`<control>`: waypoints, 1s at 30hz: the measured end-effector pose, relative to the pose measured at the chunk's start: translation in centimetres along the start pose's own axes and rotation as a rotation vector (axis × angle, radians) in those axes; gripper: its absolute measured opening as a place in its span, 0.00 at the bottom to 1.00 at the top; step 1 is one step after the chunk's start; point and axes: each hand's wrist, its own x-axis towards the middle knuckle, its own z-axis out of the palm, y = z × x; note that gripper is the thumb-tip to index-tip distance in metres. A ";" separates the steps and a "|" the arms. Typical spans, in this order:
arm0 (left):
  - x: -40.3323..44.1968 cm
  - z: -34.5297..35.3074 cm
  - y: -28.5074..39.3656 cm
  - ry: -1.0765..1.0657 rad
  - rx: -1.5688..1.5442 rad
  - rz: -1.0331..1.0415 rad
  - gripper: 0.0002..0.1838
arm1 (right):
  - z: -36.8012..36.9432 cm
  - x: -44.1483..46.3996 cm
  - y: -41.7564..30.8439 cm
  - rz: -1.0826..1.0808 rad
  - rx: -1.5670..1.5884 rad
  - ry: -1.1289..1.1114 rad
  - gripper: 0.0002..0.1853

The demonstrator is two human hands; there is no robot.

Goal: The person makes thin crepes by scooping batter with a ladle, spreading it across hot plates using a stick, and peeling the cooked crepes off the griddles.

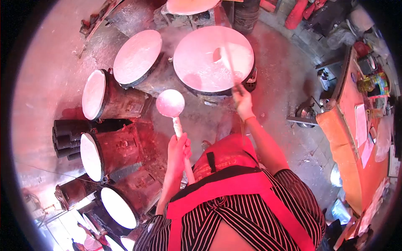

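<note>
My left hand [179, 151] is closed around the pale, wrapped handle of a ladle [170, 103], whose round head points away from me, in front of the nearest big drum stove. My right hand [243, 100] is at the front right edge of a large round griddle [197, 52], fingers closed on a thin stick [233, 69] that reaches out over the griddle. The griddle's surface is pale, with a brighter whitish patch on the right and a small brownish spot beside it. The stick is blurred, and its far end is hard to make out.
Several more drum stoves with pale round tops [138, 57] curve round to my left. Dark stacked pipes [67, 136] lie between them and the wall. On the right stand an orange-covered table [341, 154] with papers and a metal kettle [307, 115].
</note>
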 end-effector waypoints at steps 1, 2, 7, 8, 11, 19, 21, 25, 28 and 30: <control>0.3 0.1 0.3 -0.030 0.007 -0.002 0.09 | 0.8 -0.2 -2.6 0.092 -0.128 -0.058 0.20; 0.5 0.1 0.6 -0.060 0.013 -0.006 0.09 | 1.6 -0.4 -5.2 0.177 -0.267 -0.129 0.20; 0.9 -0.2 0.8 -0.123 -0.082 -0.035 0.09 | 0.2 -3.0 -9.6 0.135 -0.362 0.180 0.16; 1.0 -0.5 0.4 -0.127 -0.109 -0.030 0.09 | 0.8 -4.2 -9.5 0.163 -0.296 0.235 0.15; 2.0 -0.8 0.2 -0.120 0.005 -0.040 0.09 | 1.7 -3.2 -7.4 0.402 -0.182 0.022 0.19; 5.2 -0.8 1.2 -0.234 0.073 -0.066 0.08 | 0.4 -1.0 -13.3 0.444 -0.371 -0.085 0.20; 8.2 -0.6 2.0 -0.253 0.125 -0.019 0.08 | 0.3 -4.9 -14.7 0.512 -0.353 -0.149 0.20; 17.6 1.4 3.7 -0.259 0.244 0.119 0.07 | -3.4 -9.9 -10.4 0.365 -0.363 -0.023 0.22; 22.1 5.5 2.7 -0.085 0.367 0.166 0.05 | -2.3 -11.1 -5.4 0.292 -0.156 0.238 0.23; 22.1 8.4 1.1 -0.076 0.265 0.121 0.07 | 0.1 -10.7 -3.8 0.371 -0.042 0.126 0.24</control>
